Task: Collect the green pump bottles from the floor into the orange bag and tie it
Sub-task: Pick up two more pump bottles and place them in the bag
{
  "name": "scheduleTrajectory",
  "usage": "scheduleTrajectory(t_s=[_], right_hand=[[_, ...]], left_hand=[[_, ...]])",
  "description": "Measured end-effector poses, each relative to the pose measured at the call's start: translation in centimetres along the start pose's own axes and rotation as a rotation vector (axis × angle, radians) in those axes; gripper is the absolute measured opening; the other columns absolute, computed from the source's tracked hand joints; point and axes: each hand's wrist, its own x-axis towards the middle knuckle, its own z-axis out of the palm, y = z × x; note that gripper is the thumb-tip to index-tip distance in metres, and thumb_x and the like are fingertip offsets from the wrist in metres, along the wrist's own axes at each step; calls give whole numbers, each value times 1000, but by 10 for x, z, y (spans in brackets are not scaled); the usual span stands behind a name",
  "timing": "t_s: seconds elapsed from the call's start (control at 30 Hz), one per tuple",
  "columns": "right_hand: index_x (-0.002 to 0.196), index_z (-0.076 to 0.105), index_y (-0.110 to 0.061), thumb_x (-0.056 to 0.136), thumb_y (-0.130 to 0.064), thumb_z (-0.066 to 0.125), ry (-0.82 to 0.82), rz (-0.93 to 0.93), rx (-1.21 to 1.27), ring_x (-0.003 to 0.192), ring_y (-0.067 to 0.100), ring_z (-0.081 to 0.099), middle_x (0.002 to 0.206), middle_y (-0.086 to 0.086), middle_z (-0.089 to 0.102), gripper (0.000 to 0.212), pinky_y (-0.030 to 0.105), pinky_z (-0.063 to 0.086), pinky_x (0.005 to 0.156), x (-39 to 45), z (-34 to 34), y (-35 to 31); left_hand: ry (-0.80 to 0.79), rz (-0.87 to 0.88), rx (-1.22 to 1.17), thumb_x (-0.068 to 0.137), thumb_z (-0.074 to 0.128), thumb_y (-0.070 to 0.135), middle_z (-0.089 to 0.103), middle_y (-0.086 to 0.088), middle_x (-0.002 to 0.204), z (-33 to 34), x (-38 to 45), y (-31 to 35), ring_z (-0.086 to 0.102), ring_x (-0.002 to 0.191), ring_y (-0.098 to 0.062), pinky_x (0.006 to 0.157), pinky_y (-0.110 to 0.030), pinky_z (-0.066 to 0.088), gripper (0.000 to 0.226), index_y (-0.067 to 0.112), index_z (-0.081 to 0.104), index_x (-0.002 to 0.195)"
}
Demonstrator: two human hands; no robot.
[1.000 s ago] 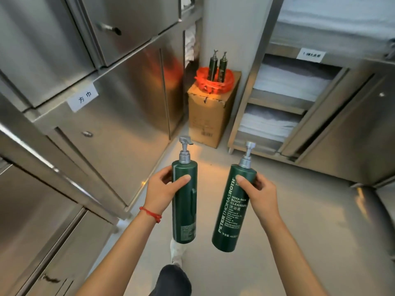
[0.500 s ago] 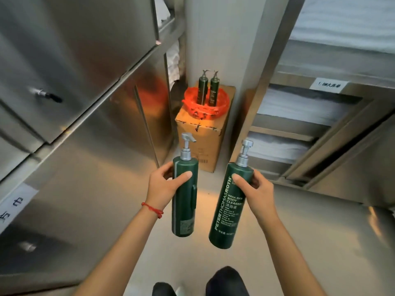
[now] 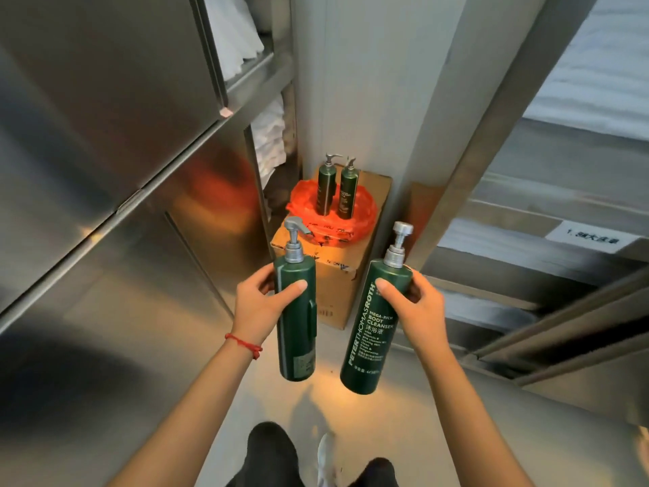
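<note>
My left hand (image 3: 261, 305) grips an upright green pump bottle (image 3: 296, 332) near its shoulder. My right hand (image 3: 419, 307) grips a second green pump bottle (image 3: 372, 332), tilted a little, with its white label lettering facing me. Ahead, the orange bag (image 3: 361, 214) lies open on top of a cardboard box (image 3: 337, 279) in the corner. Two more green pump bottles (image 3: 325, 191) (image 3: 347, 196) stand upright inside the bag. Both held bottles hang in the air in front of the box.
Steel cabinets (image 3: 116, 170) line the left side, with folded white towels (image 3: 268, 142) on open shelves beside the box. Steel shelving (image 3: 526, 275) with white linen and a paper label (image 3: 590, 240) runs along the right. My legs and a shoe show on the floor below.
I have walked closer to the box; it and the orange bag now look larger and nearer. Both hands keep the same grip on their bottles.
</note>
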Motion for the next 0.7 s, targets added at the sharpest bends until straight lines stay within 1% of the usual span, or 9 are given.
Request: scheduleTrajectory(t_s=[0.07, 0.17, 0.23, 0.3, 0.4, 0.47, 0.53, 0.63, 0.7], right_hand=[[95, 62, -32, 72, -19, 74, -8, 3, 0, 84, 4, 66, 95, -8, 69, 29, 12, 50, 68, 30, 3, 0], [100, 60, -33, 71, -19, 75, 1, -11, -23, 86, 0, 64, 96, -12, 67, 35, 11, 50, 70, 71, 12, 3], [101, 59, -33, 71, -19, 75, 21, -13, -35, 86, -1, 64, 96, -12, 67, 36, 11, 50, 71, 101, 20, 5], [97, 57, -38, 71, -23, 75, 35, -12, -55, 86, -3, 63, 95, -16, 65, 35, 10, 49, 71, 133, 31, 8], [98, 58, -37, 69, -25, 77, 79, -10, -87, 87, -8, 61, 97, -17, 64, 37, 5, 45, 70, 180, 47, 11], [106, 60, -28, 68, -23, 78, 104, -19, -99, 93, -1, 62, 102, -9, 66, 42, 11, 46, 78, 211, 57, 13], [110, 59, -25, 67, -25, 79, 124, 1, -107, 96, 0, 62, 104, -11, 66, 47, 19, 46, 84, 240, 67, 16], [108, 56, -33, 65, -26, 80, 176, 31, -140, 91, -12, 59, 98, -20, 63, 50, 13, 45, 77, 280, 79, 21], [108, 54, -34, 64, -26, 80, 215, 45, -141, 89, -12, 58, 97, -22, 61, 51, 10, 46, 73, 302, 84, 27]], left_hand=[[35, 13, -11, 68, 76, 8, 67, 18, 87, 8, 29, 1, 63, 78, 7, 65, -6, 47, 36, 36, 64, 86], [47, 36, 7, 67, 76, 6, 66, 19, 88, 20, 75, -4, 61, 78, 11, 65, -2, 44, 39, 34, 64, 90], [48, 27, 18, 66, 77, 7, 66, 15, 90, 26, 109, -11, 62, 79, 9, 66, -1, 44, 39, 22, 65, 99], [50, 15, 43, 64, 79, 10, 67, 8, 93, 30, 146, -18, 62, 82, 1, 68, -2, 45, 46, 12, 63, 107], [29, -8, 33, 62, 81, 10, 67, 1, 97, 35, 202, -30, 63, 85, -2, 70, -6, 47, 49, 15, 62, 107], [2, -21, 18, 60, 81, 7, 67, 4, 94, 39, 240, -36, 63, 81, 4, 69, -8, 49, 47, 22, 62, 101], [6, -34, 32, 59, 82, 7, 67, 4, 92, 44, 275, -42, 63, 79, 6, 69, -10, 50, 47, 27, 61, 97], [4, -55, 49, 59, 82, 4, 66, -1, 98, 51, 322, -51, 63, 84, 4, 76, -13, 51, 57, 12, 59, 110], [2, -68, 61, 59, 82, 4, 65, -6, 102, 59, 348, -54, 63, 88, -2, 81, -20, 52, 63, 8, 55, 116]])
